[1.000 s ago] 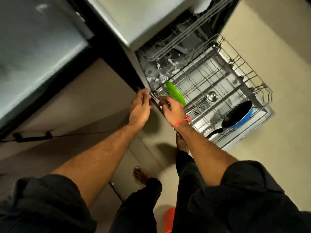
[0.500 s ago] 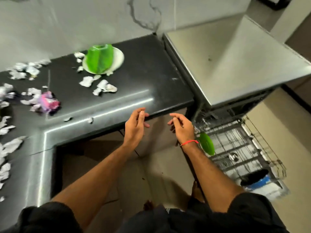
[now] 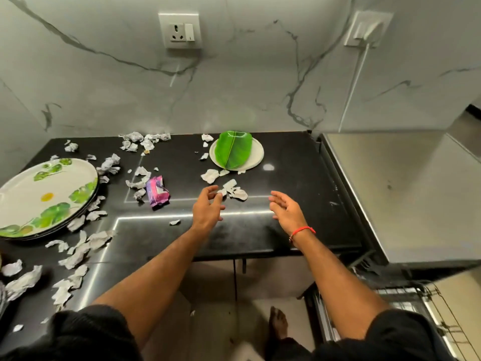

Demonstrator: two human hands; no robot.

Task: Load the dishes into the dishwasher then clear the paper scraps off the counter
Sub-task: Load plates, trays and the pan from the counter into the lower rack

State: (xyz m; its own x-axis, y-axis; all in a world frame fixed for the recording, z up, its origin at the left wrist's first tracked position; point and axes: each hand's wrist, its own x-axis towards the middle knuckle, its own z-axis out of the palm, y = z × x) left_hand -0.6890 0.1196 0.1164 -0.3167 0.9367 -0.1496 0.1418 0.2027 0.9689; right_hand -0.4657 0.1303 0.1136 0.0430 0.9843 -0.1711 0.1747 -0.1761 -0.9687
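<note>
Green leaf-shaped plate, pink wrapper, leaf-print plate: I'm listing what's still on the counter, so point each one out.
Green leaf-shaped plate (image 3: pixel 235 150), head view, on its centre rib.
Pink wrapper (image 3: pixel 156 192), head view, on its middle.
Leaf-print plate (image 3: pixel 31 196), head view, on its white centre.

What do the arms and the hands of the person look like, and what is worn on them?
Both forearms are bare up to about the elbow, where dark, black-looking sleeves with a fine ribbed texture begin. The left hand wears nothing visible: no ring, watch or glove. The right hand is also ungloved, and a thin red thread bracelet circles its wrist, with a small bead or knot hanging on the inner side.
</note>
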